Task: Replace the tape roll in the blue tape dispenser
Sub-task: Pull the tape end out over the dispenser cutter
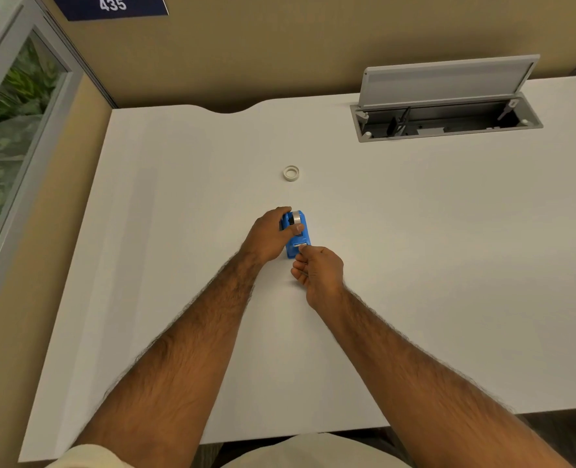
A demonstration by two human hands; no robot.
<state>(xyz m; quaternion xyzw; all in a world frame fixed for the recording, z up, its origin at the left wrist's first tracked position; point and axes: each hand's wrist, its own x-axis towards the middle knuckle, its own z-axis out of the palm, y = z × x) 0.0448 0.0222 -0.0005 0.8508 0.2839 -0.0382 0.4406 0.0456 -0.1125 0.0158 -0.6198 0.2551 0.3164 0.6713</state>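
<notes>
The blue tape dispenser (pixel 299 238) stands on the white desk (pixel 178 231) near its middle, with a tape roll (pixel 297 217) seated in its far end. My left hand (pixel 269 236) grips the dispenser from the left, thumb across its top. My right hand (pixel 318 269) is at the near end by the cutter, thumb and forefinger pinched together there; whether they hold the tape's end is too small to tell. A second, whitish ring-shaped roll (pixel 291 172) lies flat on the desk beyond the dispenser, apart from both hands.
An open grey cable hatch (pixel 448 119) with its lid raised sits at the desk's back right. A tan partition wall (pixel 279 45) runs behind the desk, and a glass panel (pixel 9 130) stands to the left.
</notes>
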